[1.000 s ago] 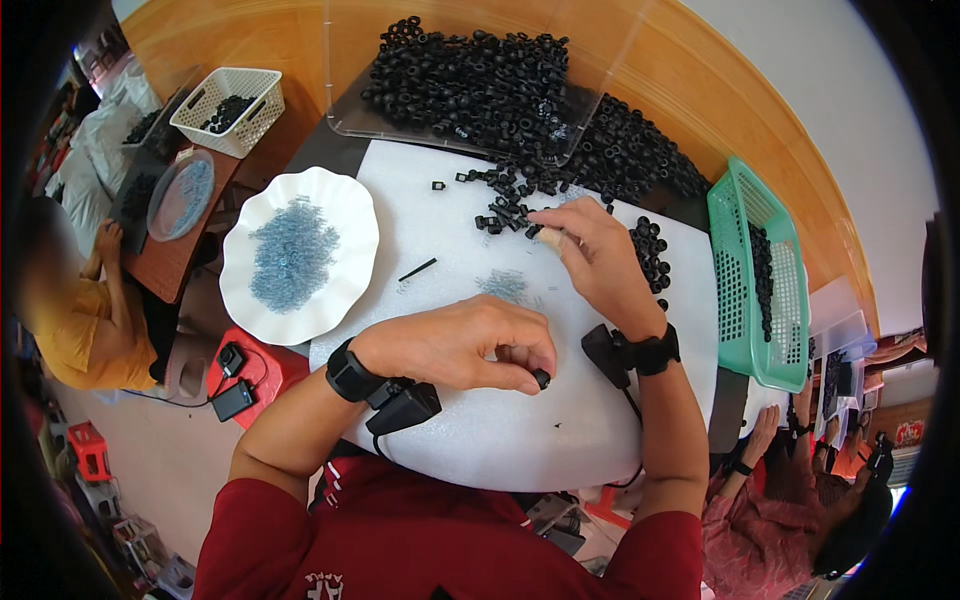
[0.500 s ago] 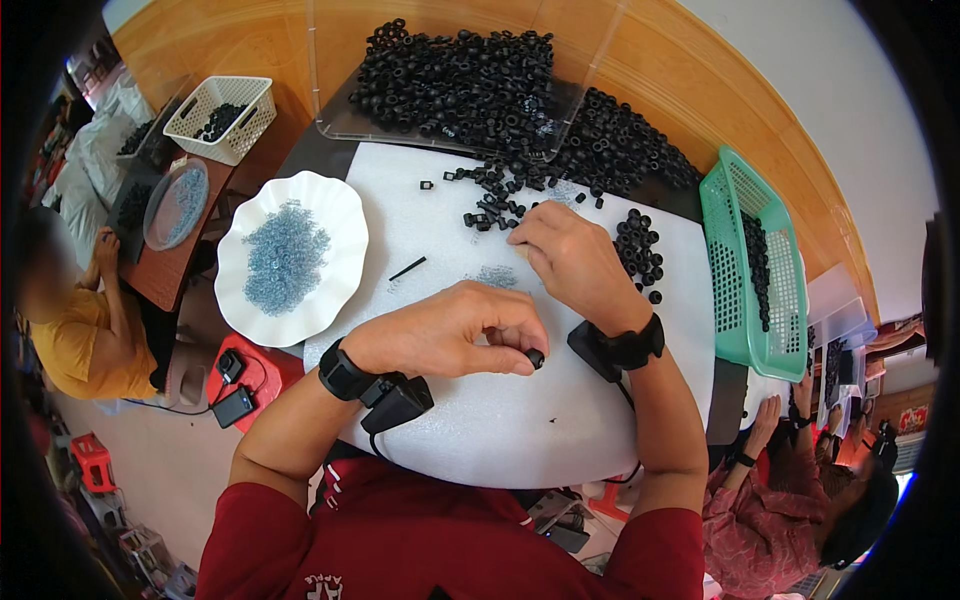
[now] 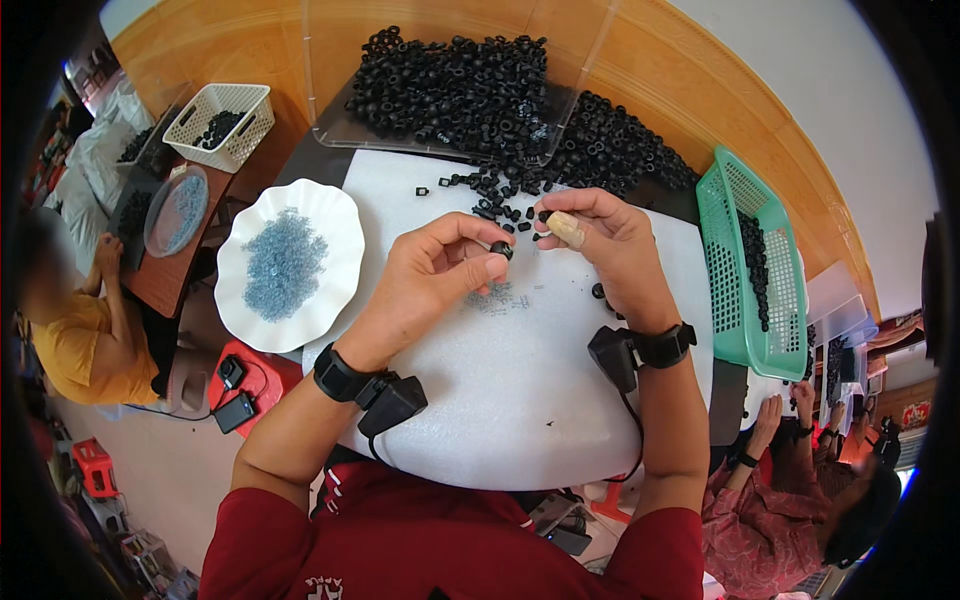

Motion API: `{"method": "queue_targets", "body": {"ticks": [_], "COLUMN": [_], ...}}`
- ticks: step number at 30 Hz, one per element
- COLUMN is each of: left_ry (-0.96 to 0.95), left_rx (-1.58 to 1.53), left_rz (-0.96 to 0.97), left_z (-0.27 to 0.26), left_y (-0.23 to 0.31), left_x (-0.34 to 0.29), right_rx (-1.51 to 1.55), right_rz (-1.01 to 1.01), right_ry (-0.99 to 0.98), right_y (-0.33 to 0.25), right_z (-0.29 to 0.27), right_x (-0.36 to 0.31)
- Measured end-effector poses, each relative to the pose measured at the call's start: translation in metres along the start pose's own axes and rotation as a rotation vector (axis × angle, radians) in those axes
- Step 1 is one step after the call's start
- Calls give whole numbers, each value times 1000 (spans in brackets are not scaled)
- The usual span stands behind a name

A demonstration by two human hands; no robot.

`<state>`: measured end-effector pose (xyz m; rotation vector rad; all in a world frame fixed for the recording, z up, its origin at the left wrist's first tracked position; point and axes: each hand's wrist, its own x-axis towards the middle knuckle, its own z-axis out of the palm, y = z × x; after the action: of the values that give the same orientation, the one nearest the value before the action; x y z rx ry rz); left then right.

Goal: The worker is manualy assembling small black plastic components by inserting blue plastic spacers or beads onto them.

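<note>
My left hand [image 3: 435, 275] pinches a small round black plastic cap [image 3: 502, 250] between thumb and fingertips, above the white foam sheet [image 3: 480, 410]. Close by on its right, my right hand [image 3: 622, 245] has its thumb and fingers closed on a small black piece [image 3: 545, 216], mostly hidden by the fingers. A beige wrap covers the right thumb. Under and between the hands lies a scatter of tiny clear bluish pieces [image 3: 500, 298]. Just beyond them, loose black parts [image 3: 490, 190] spread out from a large heap [image 3: 450, 95].
A scalloped white plate [image 3: 345, 220] of clear bluish pieces stands left. The heap lies in and beside a clear tray [image 3: 420, 148]. At right is a green basket [image 3: 735, 330] with black parts. Co-workers sit left [image 3: 90, 330] and right [image 3: 765, 520]. Cables hang from both wrist straps.
My left hand has moved up and away from me with the black cap, now over the thin black stick's place. My right hand has drawn back from the loose parts, turned, and holds a small black piece.
</note>
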<state>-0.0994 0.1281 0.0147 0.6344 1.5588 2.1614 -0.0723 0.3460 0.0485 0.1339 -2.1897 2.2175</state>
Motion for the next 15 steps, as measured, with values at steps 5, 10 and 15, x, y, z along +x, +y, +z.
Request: {"method": "queue_targets", "body": {"ticks": [5,10,15], "left_ry": [18,-18,-58], "left_rx": [-45,-49,-41], "left_rz": [43,48,71], "left_z": [1,2,1], "left_y": [2,7,6], "left_x": [1,0,0], "right_rx": [101,146,165], "right_rz": [15,38,68], "right_ry": [-41,-80,-63], "right_y": [1,6,6], "right_z": [3,5,8], "right_x": [-3,-2,-2]}}
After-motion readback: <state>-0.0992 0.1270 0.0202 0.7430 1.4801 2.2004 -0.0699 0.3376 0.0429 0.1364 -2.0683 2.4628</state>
